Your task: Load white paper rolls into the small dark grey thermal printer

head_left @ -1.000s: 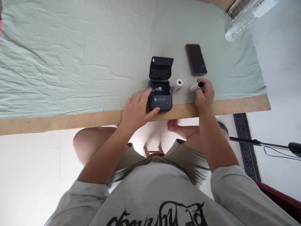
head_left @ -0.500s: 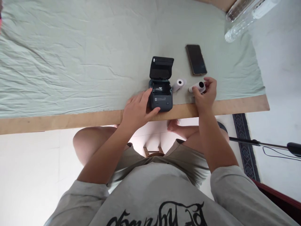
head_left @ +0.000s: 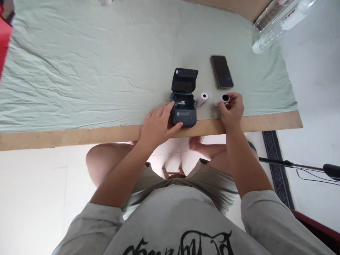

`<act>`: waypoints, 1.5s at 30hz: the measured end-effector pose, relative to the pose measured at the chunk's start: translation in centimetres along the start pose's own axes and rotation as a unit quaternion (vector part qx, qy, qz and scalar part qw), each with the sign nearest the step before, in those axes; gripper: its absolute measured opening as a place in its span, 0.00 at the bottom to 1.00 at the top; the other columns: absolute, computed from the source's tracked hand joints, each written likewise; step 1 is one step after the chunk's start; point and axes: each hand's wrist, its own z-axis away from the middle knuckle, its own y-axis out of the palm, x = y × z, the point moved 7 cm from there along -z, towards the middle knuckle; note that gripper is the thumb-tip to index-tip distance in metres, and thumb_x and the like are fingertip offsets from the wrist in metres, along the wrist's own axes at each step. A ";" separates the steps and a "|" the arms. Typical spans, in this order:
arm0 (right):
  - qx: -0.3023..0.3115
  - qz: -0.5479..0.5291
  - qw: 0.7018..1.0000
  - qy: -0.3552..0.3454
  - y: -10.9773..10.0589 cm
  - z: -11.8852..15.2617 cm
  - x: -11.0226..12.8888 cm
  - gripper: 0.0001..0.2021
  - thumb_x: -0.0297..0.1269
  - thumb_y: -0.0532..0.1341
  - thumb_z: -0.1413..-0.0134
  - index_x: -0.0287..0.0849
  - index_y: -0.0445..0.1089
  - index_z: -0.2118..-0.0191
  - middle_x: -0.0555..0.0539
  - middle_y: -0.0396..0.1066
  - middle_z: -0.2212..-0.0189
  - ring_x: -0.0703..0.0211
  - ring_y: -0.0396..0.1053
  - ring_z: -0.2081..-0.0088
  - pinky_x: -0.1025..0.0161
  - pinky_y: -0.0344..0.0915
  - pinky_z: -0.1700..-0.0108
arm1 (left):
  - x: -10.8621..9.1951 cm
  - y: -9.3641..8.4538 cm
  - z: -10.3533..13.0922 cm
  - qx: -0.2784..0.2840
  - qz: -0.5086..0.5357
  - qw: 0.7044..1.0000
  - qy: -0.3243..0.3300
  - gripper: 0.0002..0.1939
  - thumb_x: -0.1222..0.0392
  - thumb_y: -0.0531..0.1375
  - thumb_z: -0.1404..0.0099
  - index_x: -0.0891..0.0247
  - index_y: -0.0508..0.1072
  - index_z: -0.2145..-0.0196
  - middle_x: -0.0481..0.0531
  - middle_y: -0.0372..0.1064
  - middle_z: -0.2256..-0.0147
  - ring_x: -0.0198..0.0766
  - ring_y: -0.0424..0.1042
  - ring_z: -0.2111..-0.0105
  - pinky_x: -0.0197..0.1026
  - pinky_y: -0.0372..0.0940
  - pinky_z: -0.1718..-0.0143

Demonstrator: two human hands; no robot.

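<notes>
A small dark thermal printer (head_left: 183, 119) sits at the front edge of the table with its lid (head_left: 184, 80) raised and its paper bay exposed. My left hand (head_left: 157, 124) grips its near left corner, the index finger on the left side and the thumb at the front. A white paper roll (head_left: 204, 99) with a small core hole stands just right of the printer. Further right, my right hand (head_left: 231, 108) pinches another white roll (head_left: 221, 100), which has a wider dark opening, between thumb and fingers.
A dark phone (head_left: 222, 71) lies behind the right-hand roll. Plastic bottles (head_left: 281, 28) lie at the back right beside a cardboard-brown panel (head_left: 233, 7). A wooden strip (head_left: 117, 135) edges the green cloth (head_left: 127, 63). Something red (head_left: 4, 39) shows at the far left.
The view has shifted slightly, so the table things appear a little lower. The roll in my right hand has tilted a little; my left hand stays on the printer.
</notes>
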 end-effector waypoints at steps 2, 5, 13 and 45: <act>0.000 -0.007 1.000 -0.016 -0.4 0.3 0.7 0.20 0.43 0.60 0.50 0.45 0.67 0.51 0.44 0.73 0.59 0.55 0.73 0.61 0.54 0.71 0.56 | 0.1 0.0 0.0 -0.002 0.003 1.000 0.001 0.37 0.41 0.56 0.27 0.64 0.58 0.29 0.62 0.69 0.37 0.56 0.70 0.39 0.55 0.61 0.38; 0.031 -0.005 0.996 -0.082 -0.5 1.3 3.7 0.18 0.42 0.60 0.44 0.49 0.69 0.48 0.42 0.75 0.56 0.51 0.74 0.57 0.51 0.72 0.51 | 0.2 0.1 0.1 -0.002 0.009 1.000 0.002 0.37 0.41 0.56 0.27 0.64 0.58 0.29 0.62 0.69 0.36 0.56 0.70 0.39 0.54 0.61 0.38; 0.171 0.064 0.936 -0.302 3.9 3.9 15.9 0.16 0.36 0.61 0.42 0.47 0.70 0.47 0.41 0.78 0.50 0.46 0.76 0.51 0.48 0.72 0.49 | 0.1 0.0 0.3 -0.009 0.015 1.000 0.005 0.37 0.42 0.57 0.27 0.64 0.58 0.29 0.61 0.67 0.35 0.55 0.69 0.39 0.54 0.61 0.38; 0.105 0.062 0.927 -0.356 3.3 5.7 15.8 0.07 0.36 0.59 0.37 0.46 0.76 0.62 0.44 0.80 0.61 0.50 0.76 0.56 0.49 0.68 0.45 | -0.3 0.6 0.6 -0.040 -0.038 0.996 0.075 0.26 0.39 0.48 0.23 0.47 0.71 0.36 0.63 0.67 0.41 0.56 0.69 0.43 0.57 0.62 0.41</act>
